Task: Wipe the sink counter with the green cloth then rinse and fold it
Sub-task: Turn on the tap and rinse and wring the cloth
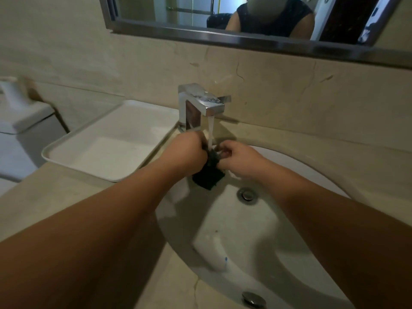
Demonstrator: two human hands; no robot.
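Head view: under the running tap, over the basin, cloth bunched between both hands. Left hand clamped on its upper left edge, right hand pinching the upper right. Hanging downward from the fingers, long axis near vertical, dark in this light. Equally near to both hands. Rinse apparently underway; fold not yet done. Tray on counter, left.
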